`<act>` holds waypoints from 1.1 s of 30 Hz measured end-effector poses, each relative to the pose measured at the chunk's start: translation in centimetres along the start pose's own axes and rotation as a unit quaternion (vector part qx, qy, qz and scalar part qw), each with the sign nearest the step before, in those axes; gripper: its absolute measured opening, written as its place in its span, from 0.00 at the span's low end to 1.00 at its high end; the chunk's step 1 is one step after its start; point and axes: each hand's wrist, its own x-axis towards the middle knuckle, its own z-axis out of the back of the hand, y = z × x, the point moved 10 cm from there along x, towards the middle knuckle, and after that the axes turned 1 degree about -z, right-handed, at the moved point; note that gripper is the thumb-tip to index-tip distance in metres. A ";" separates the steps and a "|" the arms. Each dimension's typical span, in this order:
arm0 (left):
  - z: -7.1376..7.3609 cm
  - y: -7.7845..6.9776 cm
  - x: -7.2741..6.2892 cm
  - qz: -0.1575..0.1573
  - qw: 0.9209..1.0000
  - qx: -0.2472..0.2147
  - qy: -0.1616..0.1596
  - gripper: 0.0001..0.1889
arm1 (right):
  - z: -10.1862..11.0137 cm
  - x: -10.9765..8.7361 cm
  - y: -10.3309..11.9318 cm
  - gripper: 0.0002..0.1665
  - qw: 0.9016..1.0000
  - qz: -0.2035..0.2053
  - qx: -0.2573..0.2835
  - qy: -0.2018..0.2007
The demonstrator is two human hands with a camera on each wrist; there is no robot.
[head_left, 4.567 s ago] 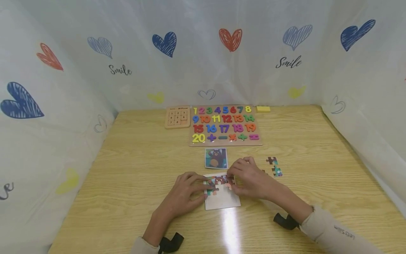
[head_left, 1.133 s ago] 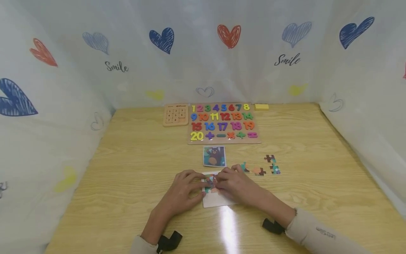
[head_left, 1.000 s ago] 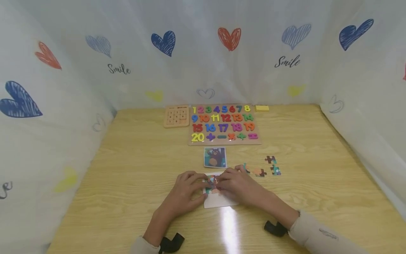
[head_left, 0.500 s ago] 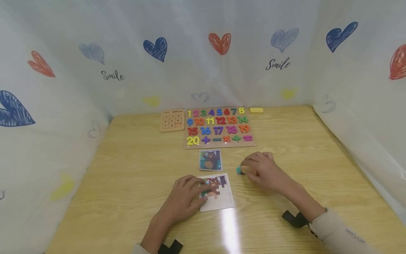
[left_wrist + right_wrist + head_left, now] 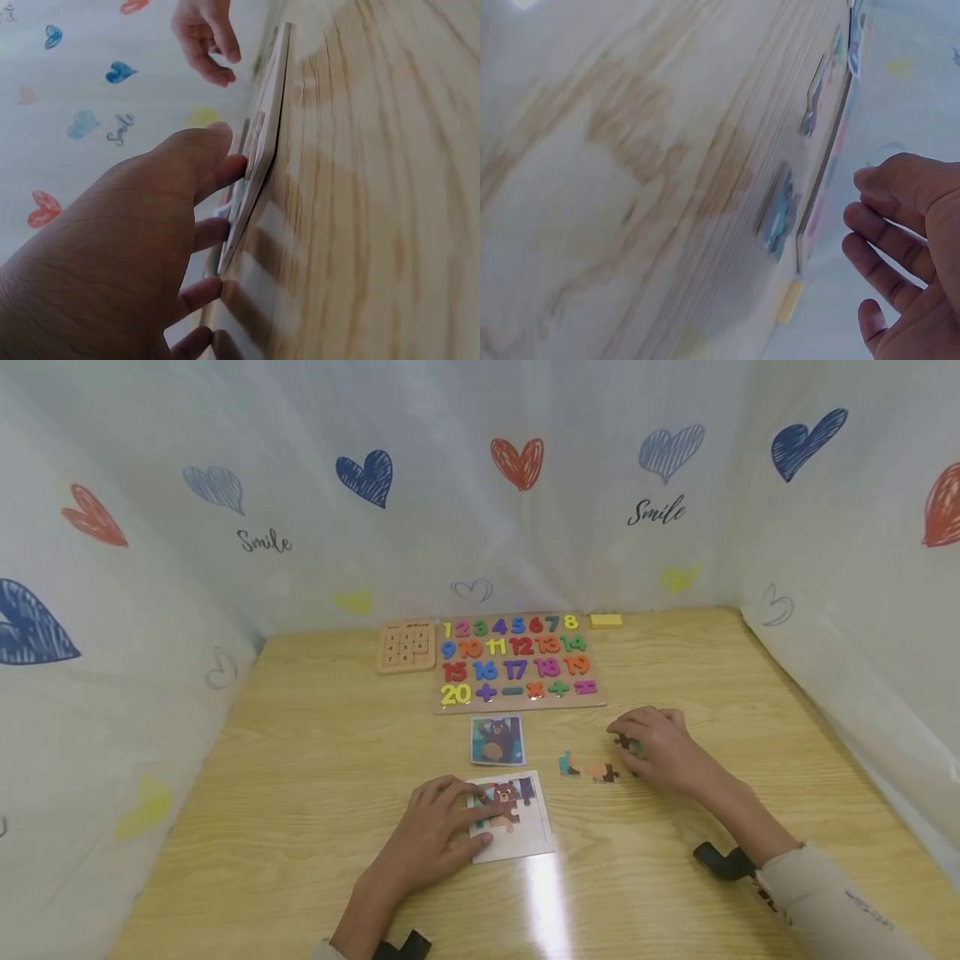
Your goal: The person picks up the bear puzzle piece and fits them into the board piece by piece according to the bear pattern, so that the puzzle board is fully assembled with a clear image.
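We see the table [image 5: 315,735] under the tray [image 5: 532,837] and the number board [image 5: 525,704] beyond it. The left hand [image 5: 429,835] rests extended fingers on the tray's left side, gripping nothing; the right hand [image 5: 663,752], half open, holding nothing, is right of the tray. Just beyond the tray lies the card [image 5: 498,742]; right of the tray, the pieces [image 5: 611,773].

We see a tabletop play area, screened by white sheeting [image 5: 435,543] printed with coloured hearts [image 5: 517,464]. A pale wood-grain table [image 5: 315,710] bears a rectangular board of multicoloured numerals [image 5: 517,703]; the building type we cannot tell.
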 end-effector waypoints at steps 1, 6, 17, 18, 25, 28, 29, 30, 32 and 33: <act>0.0 0.0 0.0 0.001 1.000 -0.001 0.001 0.20 | -0.1 -0.1 -0.3 0.17 1.000 -0.004 -0.001 0.005; -0.1 0.0 0.0 0.001 1.000 0.000 -0.003 0.20 | -0.2 -0.5 -1.8 0.17 1.000 -0.021 -0.007 0.021; 0.1 -0.4 0.1 -0.008 1.000 0.000 -0.007 0.20 | -0.9 -1.3 -4.3 0.18 0.998 -0.046 0.000 0.052; 0.2 -0.4 0.2 -0.010 1.000 0.001 -0.009 0.20 | -1.0 -1.3 -4.5 0.18 0.997 -0.047 -0.001 0.055; 0.2 -0.2 0.2 -0.009 1.000 -0.004 -0.012 0.20 | -1.2 -1.0 -5.1 0.17 0.997 -0.048 0.005 0.068; 0.0 -0.1 0.2 -0.005 1.000 -0.007 -0.009 0.20 | -1.3 -0.8 -5.0 0.16 0.997 -0.038 0.004 0.072; -0.1 0.0 0.2 -0.004 1.000 -0.008 -0.008 0.20 | -1.3 -0.7 -5.0 0.16 0.997 -0.035 0.002 0.072; -0.1 0.0 0.2 -0.002 1.000 -0.008 -0.009 0.20 | -1.3 -0.6 -5.0 0.16 0.997 -0.031 0.002 0.072; 0.0 0.0 0.2 -0.001 1.000 -0.009 -0.010 0.20 | -1.4 -0.4 -5.0 0.16 0.997 -0.027 0.002 0.072; 0.0 0.0 0.2 -0.002 1.000 -0.008 -0.011 0.20 | -1.4 -0.3 -5.0 0.16 0.997 -0.027 0.001 0.071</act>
